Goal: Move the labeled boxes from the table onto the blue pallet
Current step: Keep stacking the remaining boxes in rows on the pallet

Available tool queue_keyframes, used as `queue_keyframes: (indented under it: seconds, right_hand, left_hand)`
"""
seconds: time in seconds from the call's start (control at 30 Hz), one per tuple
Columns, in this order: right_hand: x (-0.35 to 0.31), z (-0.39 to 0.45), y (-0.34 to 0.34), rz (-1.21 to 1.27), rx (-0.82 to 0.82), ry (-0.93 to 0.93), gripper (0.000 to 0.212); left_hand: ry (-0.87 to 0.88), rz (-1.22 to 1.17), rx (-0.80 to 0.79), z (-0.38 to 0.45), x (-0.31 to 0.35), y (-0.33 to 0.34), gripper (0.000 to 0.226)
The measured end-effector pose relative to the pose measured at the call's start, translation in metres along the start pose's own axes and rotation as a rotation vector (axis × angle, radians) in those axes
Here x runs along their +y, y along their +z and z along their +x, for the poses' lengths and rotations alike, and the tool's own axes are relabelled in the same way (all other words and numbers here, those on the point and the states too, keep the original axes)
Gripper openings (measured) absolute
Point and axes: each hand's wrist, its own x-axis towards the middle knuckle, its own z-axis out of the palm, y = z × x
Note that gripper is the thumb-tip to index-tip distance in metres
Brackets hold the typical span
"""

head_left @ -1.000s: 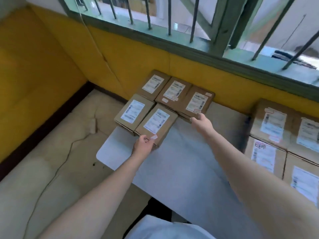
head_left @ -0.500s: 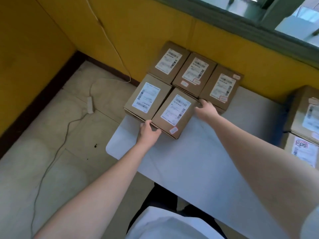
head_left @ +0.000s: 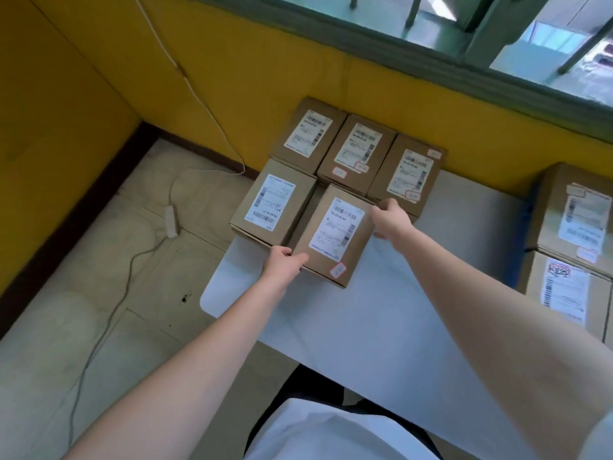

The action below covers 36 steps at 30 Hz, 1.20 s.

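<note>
Gripping the near box (head_left: 335, 235) from two opposite sides, the person's hands share its load: the left hand (head_left: 283, 262) curls its fingers round the near-left corner, and the right hand (head_left: 389, 219) clasps the far-right edge. This diagonal hold keeps the label facing up and stops the carton from twisting. The near box sits on the white table (head_left: 365, 327) close to its left end, and its near edge appears slightly raised, though the angle makes it hard to tell whether it has left the surface. Just left of the near box stands a second box (head_left: 272, 200), separated from it by a narrow gap. Behind the near box, three more boxes (head_left: 356, 147) stand in a tight row against the yellow wall (head_left: 265, 61), packed to save table space. Well to the right of the near box, larger cartons (head_left: 577, 227) are stacked two high. The blue pallet is not in view, so no box has visibly reached it; the likely next move is a lift and a turn away.
</note>
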Motion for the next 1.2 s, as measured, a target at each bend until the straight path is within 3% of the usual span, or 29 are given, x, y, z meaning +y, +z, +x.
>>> queue_keyframes:
  seconds: [0.1,0.2,0.37,0.53,0.8,0.93,1.07,1.2]
  right_hand:
    - [0.000,-0.010,-0.023,0.050,0.071,-0.078,0.045]
    - [0.003,-0.023,-0.056,0.142,0.151,-0.145,0.044]
    - [0.042,-0.045,-0.155,0.281,0.302,-0.216,0.042]
    - [0.118,-0.063,-0.275,0.406,0.414,-0.258,0.041]
    - [0.268,-0.106,-0.441,0.386,0.401,-0.234,0.054]
    - [0.318,-0.129,-0.485,0.460,0.375,-0.225,0.052]
    - [0.343,-0.142,-0.501,0.470,0.376,-0.244,0.038]
    - [0.361,-0.151,-0.506,0.452,0.402,-0.177,0.040]
  left_hand:
    - [0.028,-0.046,-0.041,-0.020,0.015,0.014,0.059]
    - [0.068,-0.025,-0.090,-0.042,0.032,0.033,0.006]
    - [0.182,-0.006,-0.136,-0.092,0.066,0.107,0.010]
    - [0.285,-0.006,-0.325,-0.156,0.070,0.219,0.024]
    - [0.347,0.016,-0.479,-0.267,0.038,0.389,0.029]
    - [0.352,0.025,-0.536,-0.305,0.030,0.445,0.018]
    - [0.354,0.040,-0.533,-0.320,0.029,0.481,0.030]
    - [0.360,0.060,-0.572,-0.322,0.032,0.509,0.030]
